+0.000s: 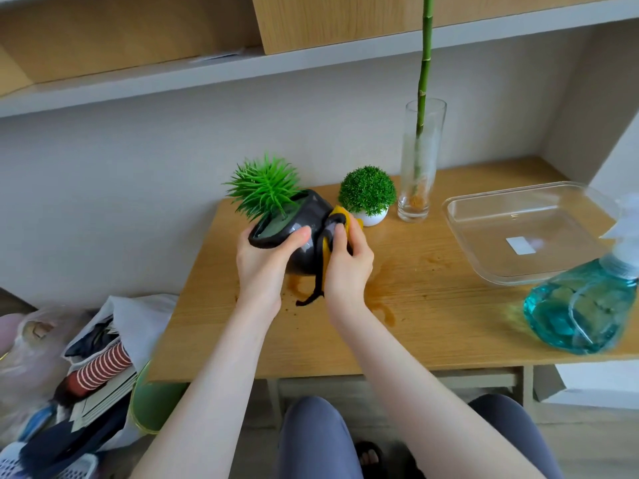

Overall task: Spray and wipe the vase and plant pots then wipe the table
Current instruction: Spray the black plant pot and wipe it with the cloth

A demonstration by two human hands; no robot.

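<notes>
A dark grey plant pot (309, 216) with a spiky green plant (264, 184) is tilted above the wooden table (432, 316). My left hand (264, 262) grips its rim. My right hand (347, 262) presses a yellow cloth with a black edge (342, 213) against the pot's side; a black strip of it hangs down. A small white pot with a round green bush (367, 195) stands behind. The tall glass vase (418, 160) with a green stalk stands to the right. A blue spray bottle (581, 302) stands at the table's right front.
A clear glass tray (460, 216) lies on the right of the table. Wet brownish stains (380, 299) spread under the pot. Bags of clutter (93, 368) and a green bin (152, 402) sit on the floor at left. A shelf runs overhead.
</notes>
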